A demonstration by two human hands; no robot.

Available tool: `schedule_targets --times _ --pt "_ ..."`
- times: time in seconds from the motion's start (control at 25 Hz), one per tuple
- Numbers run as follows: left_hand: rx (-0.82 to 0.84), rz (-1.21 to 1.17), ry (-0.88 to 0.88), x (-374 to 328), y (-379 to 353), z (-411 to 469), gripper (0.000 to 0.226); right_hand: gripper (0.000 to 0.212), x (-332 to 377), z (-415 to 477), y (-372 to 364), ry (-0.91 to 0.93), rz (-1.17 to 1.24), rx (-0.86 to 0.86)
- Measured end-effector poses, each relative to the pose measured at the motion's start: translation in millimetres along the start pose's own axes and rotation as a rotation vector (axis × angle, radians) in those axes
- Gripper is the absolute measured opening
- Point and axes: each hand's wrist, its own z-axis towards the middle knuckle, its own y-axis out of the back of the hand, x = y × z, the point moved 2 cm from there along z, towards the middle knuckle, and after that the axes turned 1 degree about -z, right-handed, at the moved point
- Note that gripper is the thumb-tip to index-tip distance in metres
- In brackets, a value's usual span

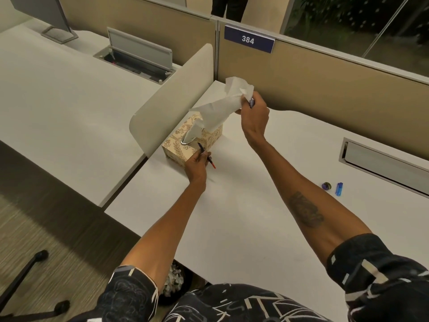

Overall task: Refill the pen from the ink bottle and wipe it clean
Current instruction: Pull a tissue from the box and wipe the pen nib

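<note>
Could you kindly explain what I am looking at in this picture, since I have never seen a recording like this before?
There is no machine here: a person wears a camera on the head, so the single picture looks forward and down along both bare arms. The left hand holds a thin pen beside a patterned tissue box. The right hand is raised, gripping a white tissue that reaches down to the box top; it also seems to hold a small dark thing, perhaps the pen cap. All this is over a white desk. To the right on the desk lie a small round ink bottle and a blue lighter-like object, apart from each other. A partition sign reads 384.
</note>
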Motion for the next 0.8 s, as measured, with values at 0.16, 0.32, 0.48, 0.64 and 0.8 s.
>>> schedule_targets --times 0.16,0.32,0.48,0.64,0.8 --pt "0.127 0.118 -0.132 -9 -22 -19 0.024 0.021 -4 -1 22 -0.048 0.009 -0.096" --pt "0.266 0.196 -0.15 -13 -50 -44 0.027 0.03 -16 -2 52 -0.094 0.01 -0.135" --pt "0.393 0.282 -0.188 -9 -81 -77 0.029 0.03 -34 -6 88 -0.14 -0.044 -0.202" --pt "0.49 0.323 -0.226 -3 -107 -104 0.026 0.032 -51 -9 127 -0.236 -0.065 -0.263" --pt "0.548 0.373 -0.293 4 -134 -130 0.025 0.033 -68 -15 169 -0.296 -0.088 -0.321"
